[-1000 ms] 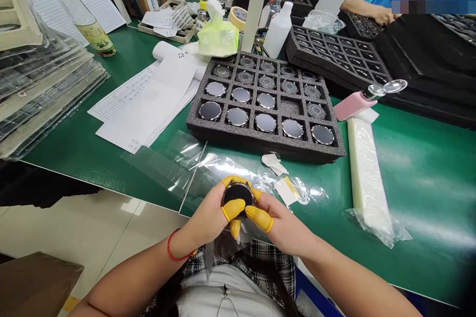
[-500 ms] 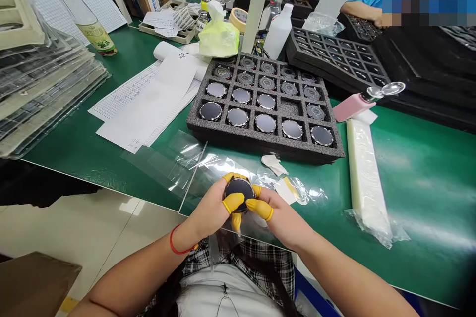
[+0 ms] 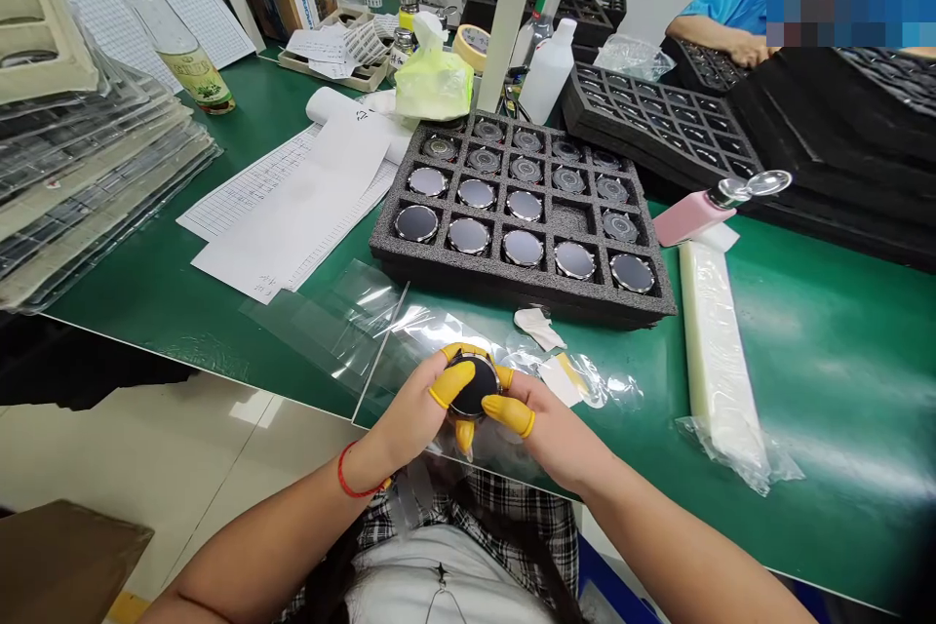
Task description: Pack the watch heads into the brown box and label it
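Note:
A round watch face point(image 3: 475, 390) with a dark screen and metal rim is held between both hands over the table's front edge. My left hand point(image 3: 420, 405) grips its left side, the yellow-covered thumb lying on the screen. On the right side, my right hand point(image 3: 545, 419) holds the rim, its yellow-covered thumb at the lower right of the screen. Beyond the hands stands a black foam tray point(image 3: 512, 288) with several round watch faces in its compartments; one compartment in the second row from the front holds none.
Clear plastic film point(image 3: 351, 322) and a white scrap point(image 3: 537, 327) lie near the hands. Paper sheets point(image 3: 292, 205), stacked trays point(image 3: 95, 166), a pink bottle point(image 3: 687, 217) and a wrapped white block point(image 3: 721, 351) surround them. Two people work at foam trays behind.
My left thumb has moved up and slightly left on the screen, showing more of it. The far person's hands have shifted. The view has moved slightly.

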Motion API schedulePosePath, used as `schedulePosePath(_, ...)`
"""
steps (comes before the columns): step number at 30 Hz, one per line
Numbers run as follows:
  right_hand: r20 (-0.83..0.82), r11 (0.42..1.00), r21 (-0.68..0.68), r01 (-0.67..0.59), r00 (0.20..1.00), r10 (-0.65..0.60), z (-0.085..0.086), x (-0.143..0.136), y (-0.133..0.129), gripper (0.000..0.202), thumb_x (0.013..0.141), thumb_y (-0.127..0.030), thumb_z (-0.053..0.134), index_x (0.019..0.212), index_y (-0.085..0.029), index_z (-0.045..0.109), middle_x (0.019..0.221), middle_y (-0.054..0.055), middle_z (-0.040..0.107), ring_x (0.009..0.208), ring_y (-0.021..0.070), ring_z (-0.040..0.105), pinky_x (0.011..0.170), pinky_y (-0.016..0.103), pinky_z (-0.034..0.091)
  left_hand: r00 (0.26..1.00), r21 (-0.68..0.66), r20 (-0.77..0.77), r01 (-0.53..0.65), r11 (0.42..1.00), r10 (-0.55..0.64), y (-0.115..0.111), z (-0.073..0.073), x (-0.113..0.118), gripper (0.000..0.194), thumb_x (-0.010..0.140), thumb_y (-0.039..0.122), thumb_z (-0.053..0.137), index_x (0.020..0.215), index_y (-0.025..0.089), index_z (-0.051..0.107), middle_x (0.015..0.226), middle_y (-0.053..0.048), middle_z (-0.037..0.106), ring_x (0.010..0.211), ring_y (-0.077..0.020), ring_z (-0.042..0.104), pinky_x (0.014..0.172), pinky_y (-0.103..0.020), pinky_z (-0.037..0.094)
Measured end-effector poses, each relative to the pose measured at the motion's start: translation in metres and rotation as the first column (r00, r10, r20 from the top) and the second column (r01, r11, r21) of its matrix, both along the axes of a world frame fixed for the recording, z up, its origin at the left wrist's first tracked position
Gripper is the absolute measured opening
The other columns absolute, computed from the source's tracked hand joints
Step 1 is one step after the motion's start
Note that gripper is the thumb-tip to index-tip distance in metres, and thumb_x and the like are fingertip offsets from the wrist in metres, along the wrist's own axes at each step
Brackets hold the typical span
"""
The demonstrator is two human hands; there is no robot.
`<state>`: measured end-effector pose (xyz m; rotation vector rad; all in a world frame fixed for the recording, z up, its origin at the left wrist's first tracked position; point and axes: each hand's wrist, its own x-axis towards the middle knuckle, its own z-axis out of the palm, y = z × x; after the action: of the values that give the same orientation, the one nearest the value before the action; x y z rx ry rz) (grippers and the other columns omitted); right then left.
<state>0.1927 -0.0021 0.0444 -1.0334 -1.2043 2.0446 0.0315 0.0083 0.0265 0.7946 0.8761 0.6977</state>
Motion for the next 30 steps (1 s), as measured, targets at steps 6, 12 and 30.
schedulePosePath(6, 0.003, 1.000, 0.027, -0.010, 1.000, 0.010, -0.002, 0.000, -0.001, 0.028, 0.091, -0.048, 0.066, 0.097, -0.021, 0.064, 0.080, 0.001, 0.068, 0.079, 0.0175, 0.060, 0.079, 0.033, 0.048, 1.000, -0.006, -0.012, 0.025, 1.000, -0.025, 0.001, -0.001, -0.001, 0.033, 0.087, 0.043, 0.064, 0.107, 0.017, 0.060, 0.073, 0.002, 0.062, 0.040, -0.0084, 0.052, 0.037, -0.021, 0.044)
schedulePosePath(12, 0.104, 0.996, 0.093, -0.017, 0.995, 0.007, -0.004, -0.001, -0.006, 0.028, 0.088, -0.047, 0.069, 0.092, -0.020, 0.063, 0.087, 0.003, 0.067, 0.089, 0.0198, 0.061, 0.082, 0.034, 0.051, 0.999, 0.027, -0.036, 0.026, 0.999, -0.025, 0.001, -0.003, -0.002, 0.025, 0.084, 0.037, 0.066, 0.100, 0.018, 0.066, 0.080, 0.000, 0.065, 0.051, -0.0089, 0.053, 0.045, -0.021, 0.045)
schedulePosePath(30, 0.023, 1.000, 0.001, -0.009, 1.000, 0.009, -0.001, -0.001, -0.003, 0.032, 0.087, -0.050, 0.070, 0.092, -0.019, 0.067, 0.072, 0.001, 0.066, 0.073, 0.0168, 0.060, 0.075, 0.032, 0.048, 0.999, 0.005, -0.010, 0.047, 0.999, -0.047, 0.001, -0.007, -0.001, 0.030, 0.089, 0.043, 0.062, 0.103, 0.017, 0.064, 0.076, 0.000, 0.065, 0.039, -0.0089, 0.055, 0.038, -0.021, 0.045)
